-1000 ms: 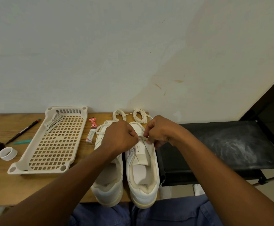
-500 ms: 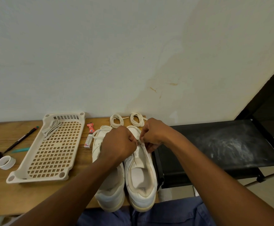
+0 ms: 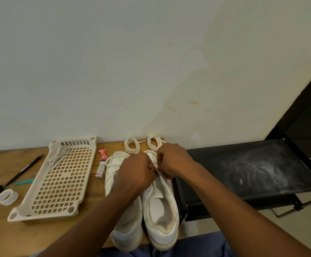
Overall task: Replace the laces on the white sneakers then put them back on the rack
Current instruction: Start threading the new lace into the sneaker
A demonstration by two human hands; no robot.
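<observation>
Two sneakers side by side on the table (image 3: pixel 17 236), heels toward the person. Left hand (image 3: pixel 136 172) and right hand (image 3: pixel 171 160) meet over the right sneaker (image 3: pixel 160 206), fingers curled, pinching its lace (image 3: pixel 158 169). Left sneaker (image 3: pixel 126 227) partly under the left forearm. Two coiled laces (image 3: pixel 132 145) by the wall.

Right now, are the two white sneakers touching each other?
Touching. The head view shows the left sneaker and the right sneaker pressed side by side on the wooden table, no gap between their heels.
</observation>
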